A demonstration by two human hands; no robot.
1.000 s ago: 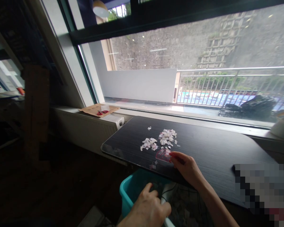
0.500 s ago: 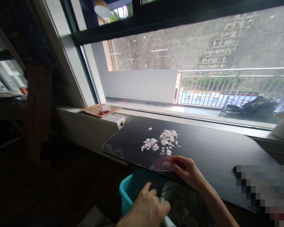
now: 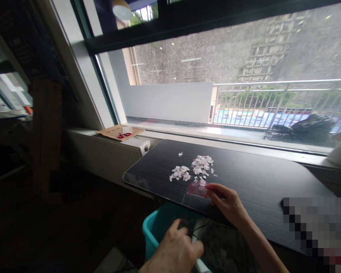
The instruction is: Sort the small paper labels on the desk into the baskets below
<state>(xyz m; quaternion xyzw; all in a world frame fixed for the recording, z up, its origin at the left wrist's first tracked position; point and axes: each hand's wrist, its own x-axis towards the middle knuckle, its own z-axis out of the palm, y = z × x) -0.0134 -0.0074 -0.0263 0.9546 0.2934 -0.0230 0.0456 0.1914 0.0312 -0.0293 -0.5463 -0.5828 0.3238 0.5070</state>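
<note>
My right hand (image 3: 227, 201) pinches the right end of a pink see-through protractor (image 3: 196, 189) between thumb and fingers. The protractor is over the near part of a dark table (image 3: 255, 178), its curved side overlapping the closest bits of paper. Just beyond it are two heaps of small pale paper scraps, a larger heap (image 3: 202, 165) and a smaller heap (image 3: 180, 173). Below the table edge, my left hand (image 3: 177, 244) is closed on the rim of a teal bin (image 3: 151, 231); its fingertips are partly hidden. Inside the bin, dim scraps and a dark cord show.
Red-handled scissors (image 3: 124, 135) lie on a brown envelope (image 3: 109, 131) upon the sill, above a white radiator (image 3: 136, 143). A large window stands behind the table. A blurred-out object (image 3: 312, 223) occupies the table's right end. Cardboard (image 3: 47, 132) leans at left.
My right hand has moved the protractor away from the table's near edge, towards the paper heaps. The left hand stays on the bin.
</note>
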